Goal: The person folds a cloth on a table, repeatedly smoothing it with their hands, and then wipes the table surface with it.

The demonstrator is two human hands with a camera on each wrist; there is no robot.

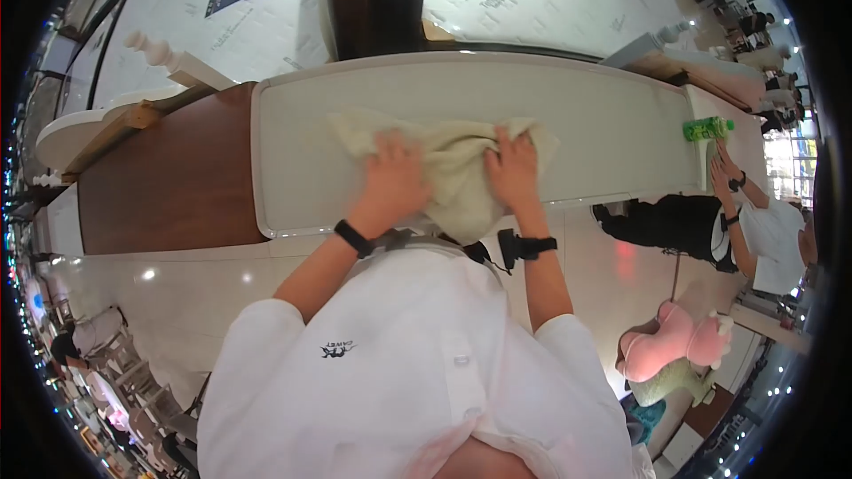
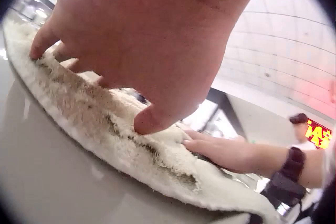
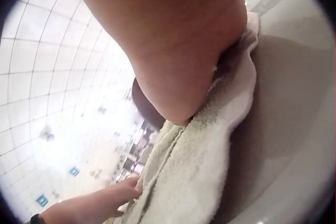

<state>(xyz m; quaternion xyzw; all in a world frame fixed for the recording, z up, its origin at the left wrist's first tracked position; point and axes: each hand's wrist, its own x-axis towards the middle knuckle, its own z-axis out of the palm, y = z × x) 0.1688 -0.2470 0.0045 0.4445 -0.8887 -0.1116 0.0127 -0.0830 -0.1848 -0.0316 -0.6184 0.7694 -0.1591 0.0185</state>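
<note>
1. Located cloth in head view, rumpled near the middle of the white tabletop, beneath both hands.
2. Logged left hand as unclenched, pressing on the cloth; found blurred in head view. Read spread fingers, tips against fluffy pile, from left wrist view.
3. Logged right hand as unclenched, resting on the cloth, fingers extended in head and left wrist views. Could not make out the same fingers from right wrist view.
4. Picked up wavy cloth edge, close against the tabletop, from right wrist view.
5. Noted from head view: brown panel left of the tabletop, green bottle at the right end, pink toy lower right.
</note>
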